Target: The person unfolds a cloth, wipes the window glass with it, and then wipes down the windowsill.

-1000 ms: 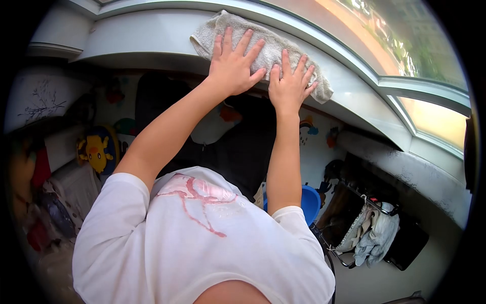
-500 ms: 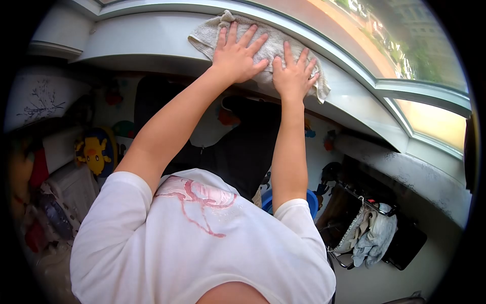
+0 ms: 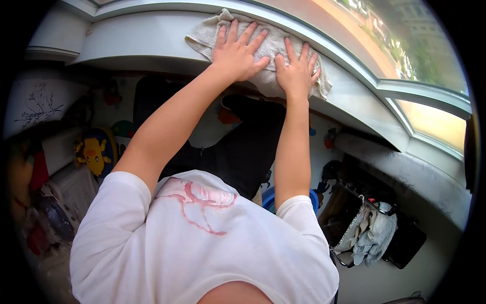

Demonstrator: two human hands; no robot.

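Note:
A cream-coloured cloth, apparently terry towelling, lies spread along the white window sill, its upper edge against the window frame. My left hand presses flat on the cloth's left half with the fingers spread. Flat on the right half rests my right hand, fingers stretched out and apart. Both palms touch the cloth, and neither hand grips it. Part of the cloth hangs over the sill's near edge between my hands.
Beyond the sill is the window glass. Below my right arm stands a blue basin, partly hidden. At right, a metal rack holds grey-white cloths. A yellow and blue toy-like item is at left.
My right hand has slid slightly to the right on the cloth, whose right end shifted a little too. My left hand has hardly moved.

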